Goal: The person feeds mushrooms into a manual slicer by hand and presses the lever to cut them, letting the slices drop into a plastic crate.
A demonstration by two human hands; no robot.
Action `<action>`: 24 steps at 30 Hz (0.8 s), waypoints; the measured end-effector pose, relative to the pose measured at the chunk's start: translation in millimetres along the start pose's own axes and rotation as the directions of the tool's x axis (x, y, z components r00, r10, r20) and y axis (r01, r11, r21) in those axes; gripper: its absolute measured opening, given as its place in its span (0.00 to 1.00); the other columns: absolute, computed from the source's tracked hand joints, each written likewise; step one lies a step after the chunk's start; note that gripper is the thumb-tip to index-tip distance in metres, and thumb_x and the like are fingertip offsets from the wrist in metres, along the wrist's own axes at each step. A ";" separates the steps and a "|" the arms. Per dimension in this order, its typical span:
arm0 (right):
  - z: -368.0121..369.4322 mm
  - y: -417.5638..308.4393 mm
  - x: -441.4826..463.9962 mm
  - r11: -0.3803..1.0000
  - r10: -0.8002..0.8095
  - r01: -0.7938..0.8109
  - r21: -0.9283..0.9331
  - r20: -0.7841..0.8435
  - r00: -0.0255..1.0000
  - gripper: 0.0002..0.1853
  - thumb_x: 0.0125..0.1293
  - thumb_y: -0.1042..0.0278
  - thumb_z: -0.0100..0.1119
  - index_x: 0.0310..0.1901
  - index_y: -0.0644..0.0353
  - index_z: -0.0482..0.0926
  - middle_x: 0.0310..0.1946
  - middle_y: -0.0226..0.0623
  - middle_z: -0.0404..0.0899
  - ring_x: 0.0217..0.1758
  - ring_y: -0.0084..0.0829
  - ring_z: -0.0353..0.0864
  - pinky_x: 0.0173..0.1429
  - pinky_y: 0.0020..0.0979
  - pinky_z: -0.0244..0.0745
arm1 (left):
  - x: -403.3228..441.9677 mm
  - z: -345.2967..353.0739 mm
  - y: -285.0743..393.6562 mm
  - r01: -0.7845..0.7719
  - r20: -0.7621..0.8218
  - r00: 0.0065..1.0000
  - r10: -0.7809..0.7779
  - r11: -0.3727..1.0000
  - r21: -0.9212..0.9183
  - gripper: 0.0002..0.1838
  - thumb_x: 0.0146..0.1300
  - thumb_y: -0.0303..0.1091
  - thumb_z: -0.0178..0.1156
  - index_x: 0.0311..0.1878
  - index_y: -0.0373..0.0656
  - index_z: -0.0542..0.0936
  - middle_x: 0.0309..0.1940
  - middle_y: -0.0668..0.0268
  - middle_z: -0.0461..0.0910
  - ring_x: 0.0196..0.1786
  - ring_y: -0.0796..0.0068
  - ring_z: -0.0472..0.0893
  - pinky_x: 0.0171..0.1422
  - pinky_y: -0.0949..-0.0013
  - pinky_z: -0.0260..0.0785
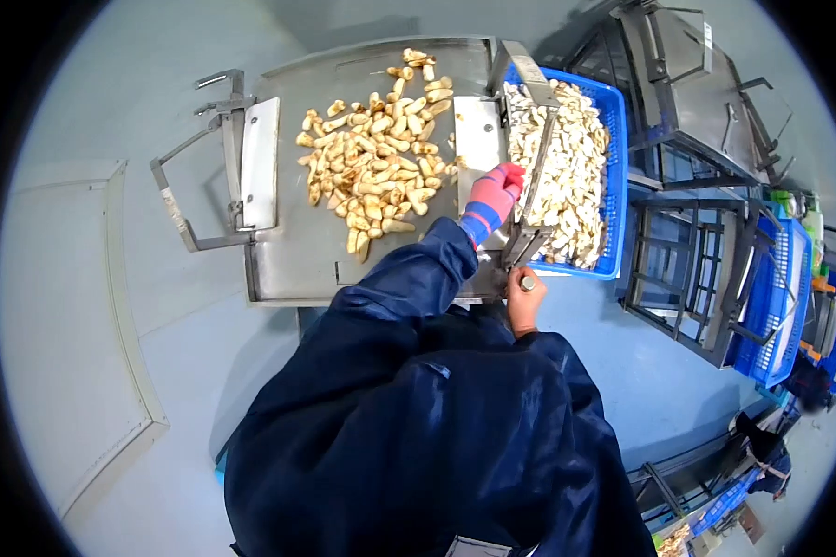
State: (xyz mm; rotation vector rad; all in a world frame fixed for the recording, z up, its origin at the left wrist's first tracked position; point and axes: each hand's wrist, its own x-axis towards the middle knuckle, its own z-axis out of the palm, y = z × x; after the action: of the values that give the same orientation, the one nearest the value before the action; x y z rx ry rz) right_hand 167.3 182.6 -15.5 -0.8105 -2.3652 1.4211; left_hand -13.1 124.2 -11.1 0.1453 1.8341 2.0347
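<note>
My left hand (498,193), in a pink glove with a blue striped cuff, is beside the long hinged blade (541,153) of a cutter. Its fingers look closed, and what they hold, if anything, is hidden. My right hand (524,299) is bare and wrapped round the cutter's handle (528,282) at the near end. A heap of whole, thick-stemmed mushrooms (376,167) lies on the steel table (293,265) left of my left hand. Right of the blade, a blue crate (615,186) is filled with sliced mushrooms (567,176).
A white board (478,135) sits beside the blade. A second cutter frame (190,176) with a white board (260,165) is fixed at the table's left edge. Steel tables (706,93) and another blue crate (776,306) stand at right. Another person (766,455) is at the far lower right.
</note>
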 end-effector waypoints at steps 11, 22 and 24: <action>-3.0 -12.0 0.7 0.998 -0.062 0.062 -0.005 -0.026 0.998 0.11 0.54 0.72 0.57 0.18 0.64 0.69 0.11 0.45 0.64 0.13 0.38 0.59 0.22 0.34 0.62 | -56.8 -204.4 48.6 0.058 -0.064 0.996 0.054 0.115 0.992 0.15 0.48 0.33 0.63 0.42 0.43 0.79 0.45 0.57 0.76 0.50 0.60 0.73 0.56 0.60 0.65; -19.9 -66.9 11.9 0.990 0.084 -0.080 0.118 -0.035 0.996 0.13 0.55 0.69 0.60 0.19 0.64 0.69 0.09 0.37 0.61 0.16 0.18 0.55 0.19 0.29 0.58 | 3.0 -35.4 -6.9 0.347 -0.080 0.936 -0.342 0.936 0.056 0.20 0.64 0.34 0.51 0.59 0.43 0.69 0.41 0.64 0.76 0.35 0.79 0.76 0.38 0.75 0.70; -20.7 -65.1 9.5 0.997 0.040 -0.036 0.071 -0.043 0.998 0.13 0.55 0.70 0.60 0.19 0.63 0.69 0.08 0.37 0.62 0.16 0.17 0.55 0.19 0.29 0.59 | 10.7 -21.4 -39.7 0.284 -0.003 0.958 -0.285 0.954 0.099 0.22 0.62 0.28 0.52 0.61 0.42 0.67 0.43 0.63 0.75 0.36 0.78 0.75 0.41 0.76 0.70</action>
State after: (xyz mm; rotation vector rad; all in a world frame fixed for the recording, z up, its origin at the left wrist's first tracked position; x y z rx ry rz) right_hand 148.6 179.5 50.8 -0.8638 -2.2652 1.4761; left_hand -21.3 110.5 -54.6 -0.0779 1.8300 1.7444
